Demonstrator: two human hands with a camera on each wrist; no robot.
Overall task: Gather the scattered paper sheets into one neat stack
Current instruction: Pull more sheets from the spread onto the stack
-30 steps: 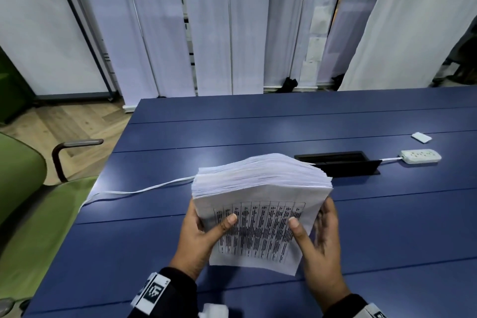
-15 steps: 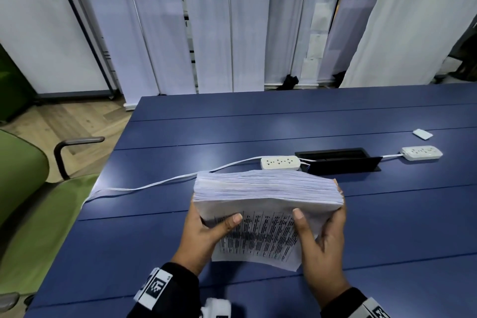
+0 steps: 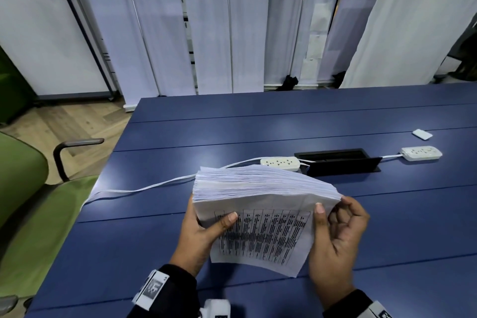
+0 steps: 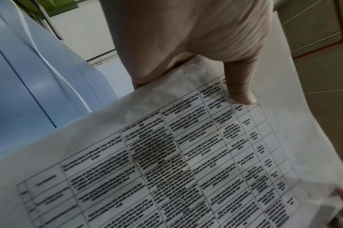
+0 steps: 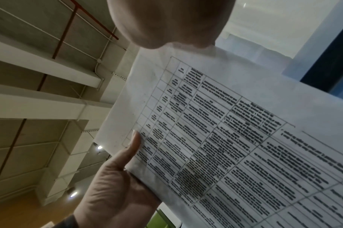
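Observation:
A thick paper stack (image 3: pixel 260 235) stands on edge above the blue table (image 3: pixel 258 124), its front sheet printed with a table of text. My left hand (image 3: pixel 214 224) grips the stack's left side, thumb on the front sheet and fingers hidden behind. My right hand (image 3: pixel 333 214) pinches the right edge, thumb on the front sheet and fingers curled at the top right corner. The top edges slope down to the right and are slightly fanned. In the left wrist view my left thumb (image 4: pixel 243 95) presses the printed sheet (image 4: pixel 186 154). The right wrist view shows the same sheet (image 5: pixel 225 138).
Behind the stack lie a white power strip (image 3: pixel 280 164) with its cable (image 3: pixel 144 190) trailing left, a black cable well (image 3: pixel 338 162), a second power strip (image 3: pixel 422 153) and a small white object (image 3: pixel 422 134). A green chair (image 3: pixel 25 201) stands at the table's left.
The stack's top, level half a second ago, now slopes down to the right and fans a little. My right fingers have come from behind the stack to its right edge.

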